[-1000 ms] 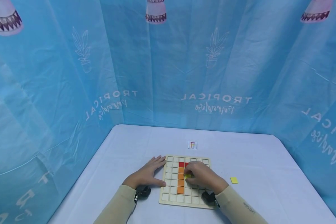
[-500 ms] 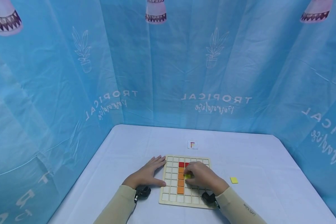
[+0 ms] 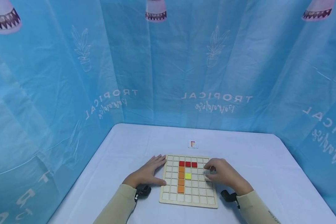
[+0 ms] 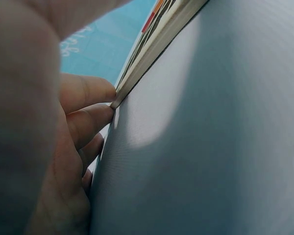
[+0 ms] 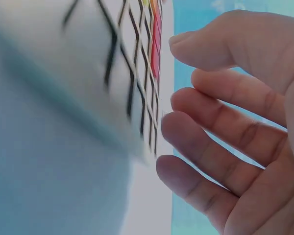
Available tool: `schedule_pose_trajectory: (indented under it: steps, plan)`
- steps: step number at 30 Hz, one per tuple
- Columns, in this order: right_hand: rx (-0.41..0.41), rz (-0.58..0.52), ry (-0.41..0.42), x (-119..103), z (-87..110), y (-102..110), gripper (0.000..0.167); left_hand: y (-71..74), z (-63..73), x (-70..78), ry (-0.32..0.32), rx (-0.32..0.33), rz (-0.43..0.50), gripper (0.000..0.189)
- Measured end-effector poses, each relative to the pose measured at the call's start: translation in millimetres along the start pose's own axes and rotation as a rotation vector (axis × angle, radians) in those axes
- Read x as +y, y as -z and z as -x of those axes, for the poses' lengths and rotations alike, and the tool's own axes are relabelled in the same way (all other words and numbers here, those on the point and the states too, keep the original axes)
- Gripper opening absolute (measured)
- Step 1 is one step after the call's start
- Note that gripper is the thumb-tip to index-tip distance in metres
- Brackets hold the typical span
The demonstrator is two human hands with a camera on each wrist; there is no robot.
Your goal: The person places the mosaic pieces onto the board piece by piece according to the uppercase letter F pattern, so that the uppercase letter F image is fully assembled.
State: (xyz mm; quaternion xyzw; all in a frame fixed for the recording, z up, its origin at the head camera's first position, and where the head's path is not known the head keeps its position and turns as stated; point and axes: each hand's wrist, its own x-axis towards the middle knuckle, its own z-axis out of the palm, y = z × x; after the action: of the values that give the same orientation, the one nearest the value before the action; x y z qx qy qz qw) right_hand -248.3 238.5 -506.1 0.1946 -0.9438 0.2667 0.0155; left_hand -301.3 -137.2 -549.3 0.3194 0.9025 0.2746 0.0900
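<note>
A light wooden grid board [image 3: 203, 193] lies on the white table. In its cells sit a row of three red tiles [image 3: 188, 164], a column of several orange tiles [image 3: 181, 175] below the leftmost red, and one yellow tile [image 3: 188, 176] to the right of the orange. My left hand [image 3: 145, 174] rests at the board's left edge, fingers extended; the left wrist view shows fingertips [image 4: 110, 93] touching its rim. Over the right edge hovers my right hand [image 3: 226, 174], fingers loosely bent with nothing between thumb and fingers. The second yellow tile, seen earlier on the table, is hidden near this hand.
A small pattern card [image 3: 193, 144] with a coloured grid lies behind the board. Blue printed curtains [image 3: 168, 77] hang around the white table [image 3: 140, 140]. A black wrist camera [image 3: 228, 196] sits on each wrist.
My right hand has let go of the yellow tile in its cell and moved right, to the board's edge, uncovering the red tiles. The left hand stays in place.
</note>
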Motion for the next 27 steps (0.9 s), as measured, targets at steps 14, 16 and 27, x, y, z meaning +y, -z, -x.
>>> schedule_pose_trajectory:
  steps: [14, 16, 27]
  plan:
    - [-0.127, -0.104, -0.228, 69, 44.4, 34, 0.051, -4.3, -1.7, -2.3, 0.0, -0.004, -0.006, 0.116]
    - [-0.128, -0.112, -0.255, 73, 48.5, 35, 0.05, -4.3, -1.8, -2.4, -0.004, -0.002, -0.013, 0.116]
    - [-0.117, -0.154, -0.281, 76, 57.1, 42, 0.036, -2.6, -1.9, -2.8, -0.023, 0.009, -0.019, 0.115]
